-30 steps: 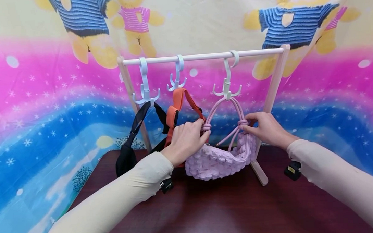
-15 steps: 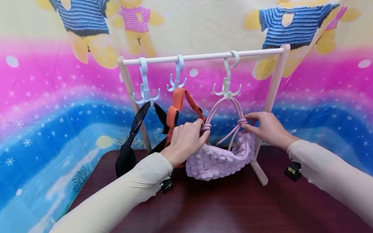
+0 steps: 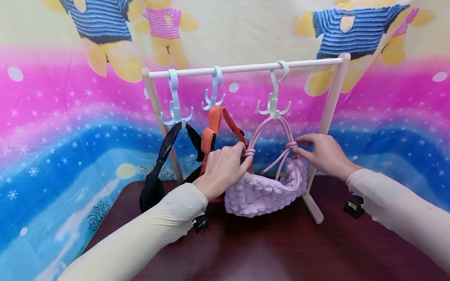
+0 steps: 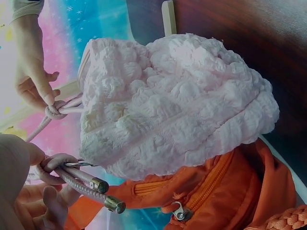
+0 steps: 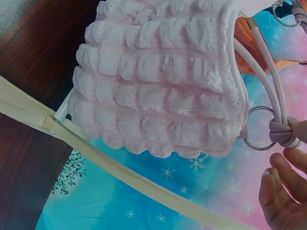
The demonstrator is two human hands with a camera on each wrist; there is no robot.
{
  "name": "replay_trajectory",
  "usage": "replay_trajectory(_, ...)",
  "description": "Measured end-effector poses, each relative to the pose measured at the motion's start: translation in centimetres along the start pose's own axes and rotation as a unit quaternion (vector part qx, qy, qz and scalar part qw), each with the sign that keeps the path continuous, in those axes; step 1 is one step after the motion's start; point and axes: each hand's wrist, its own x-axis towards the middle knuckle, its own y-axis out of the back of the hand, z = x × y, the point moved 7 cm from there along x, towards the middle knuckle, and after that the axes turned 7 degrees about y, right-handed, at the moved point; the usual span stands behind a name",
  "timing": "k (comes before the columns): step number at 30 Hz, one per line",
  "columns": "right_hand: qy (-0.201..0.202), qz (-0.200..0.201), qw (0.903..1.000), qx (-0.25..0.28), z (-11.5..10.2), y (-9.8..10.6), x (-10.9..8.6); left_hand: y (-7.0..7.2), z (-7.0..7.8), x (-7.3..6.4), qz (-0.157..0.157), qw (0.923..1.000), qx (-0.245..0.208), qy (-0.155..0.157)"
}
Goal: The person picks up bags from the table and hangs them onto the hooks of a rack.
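A lilac puckered bag (image 3: 258, 197) hangs by its looped cord handle (image 3: 255, 131) from a pale green hook (image 3: 273, 110). My left hand (image 3: 223, 169) grips the knot at the handle's left side. At the right side my right hand (image 3: 324, 154) pinches the other knot (image 3: 291, 145) between thumb and forefinger. In the left wrist view, two metal-tipped cord ends (image 4: 103, 187) stick out by the left fingers. The right wrist view shows a metal ring (image 5: 259, 128) linking bag and knotted cord, right beside the fingertips.
All hooks hang on a white rail (image 3: 245, 68) of a wooden stand. An orange bag (image 4: 211, 187) is just left of the lilac one, partly behind my left hand. Further left hangs a black bag (image 3: 152, 192). The stand's foot (image 3: 314, 209) rests on the dark table (image 3: 251, 255).
The right knot and the bag's right side have shifted slightly left, with the knot a little higher. My right fingertips have shifted slightly at the knot; my left hand has barely moved.
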Motion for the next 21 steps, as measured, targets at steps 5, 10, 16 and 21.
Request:
replay_trajectory(5,0.000,0.001,1.0000,-0.002,0.07,0.11,-0.07,0.17,0.01,0.03,0.000,1.0000,0.000,-0.001)
replay_trajectory(10,0.007,0.011,0.9999,-0.002,0.26,0.28,-0.24,0.35,0.05,0.01,-0.001,1.0000,0.004,-0.005)
replay_trajectory(16,0.019,0.018,0.9996,0.005,0.34,0.35,-0.53,0.55,-0.13,-0.22,-0.006,1.0000,0.004,0.000)
replay_trajectory(21,0.016,0.018,0.9996,0.016,0.38,0.32,-0.67,0.65,-0.19,-0.44,-0.005,1.0000,0.003,-0.006)
